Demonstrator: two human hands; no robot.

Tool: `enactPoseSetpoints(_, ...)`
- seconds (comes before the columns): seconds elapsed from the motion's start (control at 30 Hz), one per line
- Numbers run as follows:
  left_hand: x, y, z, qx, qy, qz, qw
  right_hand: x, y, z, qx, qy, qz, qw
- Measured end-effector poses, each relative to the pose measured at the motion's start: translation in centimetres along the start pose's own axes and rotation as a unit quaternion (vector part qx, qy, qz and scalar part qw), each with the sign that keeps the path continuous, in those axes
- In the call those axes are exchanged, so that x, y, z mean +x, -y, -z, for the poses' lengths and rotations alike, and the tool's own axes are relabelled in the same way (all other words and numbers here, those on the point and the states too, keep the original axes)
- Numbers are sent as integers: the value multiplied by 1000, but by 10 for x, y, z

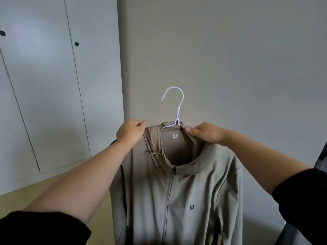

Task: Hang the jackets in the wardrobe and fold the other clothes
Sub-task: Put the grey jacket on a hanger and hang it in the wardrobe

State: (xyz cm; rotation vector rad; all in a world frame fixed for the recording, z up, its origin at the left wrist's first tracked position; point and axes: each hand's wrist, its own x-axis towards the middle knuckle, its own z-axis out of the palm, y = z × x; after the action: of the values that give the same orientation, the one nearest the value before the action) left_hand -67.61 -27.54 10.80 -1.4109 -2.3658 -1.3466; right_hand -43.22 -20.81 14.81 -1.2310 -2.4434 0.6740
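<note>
Left hand (130, 131) and right hand (205, 132) each pinch the neck of the beige jacket (177, 191), held in mid-air on its white hanger (174, 103). Hangered but not yet hung, I judge: the wardrobe doors (53, 85) at left are shut, and no other clothes show.

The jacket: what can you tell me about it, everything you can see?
The jacket is beige-grey, of thin smooth cloth, with a hood, a drawcord, a front zip closed to the neck and a small dark logo on the chest. It hangs upright on a white hanger, front toward the camera, before a plain wall. The left hand and right hand pinch its neck either side.
</note>
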Motion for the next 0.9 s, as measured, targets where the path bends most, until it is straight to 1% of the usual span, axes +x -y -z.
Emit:
enactPoseSetpoints(0.03,3,1,0,-12,4,1,1000,3,-1,-2,-29,-26,16,999)
enactPoseSetpoints(0.1,10,1,-1,-80,54,15,995,12,-3,-8,-56,-105,25,993)
enactPoseSetpoints(0.17,19,0,0,-155,128,25,979,23,-6,-16,-41,-167,26,985)
enactPoseSetpoints(0.23,30,4,-5,-187,183,30,965,37,-10,-25,-27,-199,27,979)
enactPoseSetpoints(0.27,37,7,-10,-199,190,37,961,45,-11,-31,-26,-209,31,977)
enactPoseSetpoints(0.33,55,21,-22,-209,174,76,959,65,-14,-43,-31,-237,34,970)
enactPoseSetpoints(0.37,67,32,-28,-189,153,94,966,75,-16,-48,-28,-254,28,966)
enactPoseSetpoints(0.43,94,62,-41,-71,112,99,986,102,-20,-57,-18,-295,2,955)
enactPoseSetpoints(0.47,107,75,-47,-18,99,85,991,119,-21,-61,-13,-314,-8,949)
enactPoseSetpoints(0.5,120,85,-54,-2,91,59,994,136,-22,-64,-11,-328,-12,945)
enactPoseSetpoints(0.53,134,93,-62,-21,89,22,996,154,-21,-68,-10,-333,-11,943)
enactPoseSetpoints(0.57,148,96,-68,-64,97,-17,993,172,-19,-70,-7,-335,-8,942)
enactPoseSetpoints(0.63,174,92,-73,-135,144,-78,977,207,-10,-72,0,-331,1,944)
enactPoseSetpoints(0.67,186,90,-72,-134,176,-101,970,222,-2,-71,2,-328,3,945)
enactPoseSetpoints(0.73,210,87,-63,-71,207,-136,966,248,18,-65,6,-319,-2,948)
enactPoseSetpoints(0.83,247,85,-34,42,173,-172,969,275,60,-52,18,-277,-8,961)
enactPoseSetpoints(0.9,271,82,-2,98,161,-164,968,287,96,-37,25,-238,-12,971)
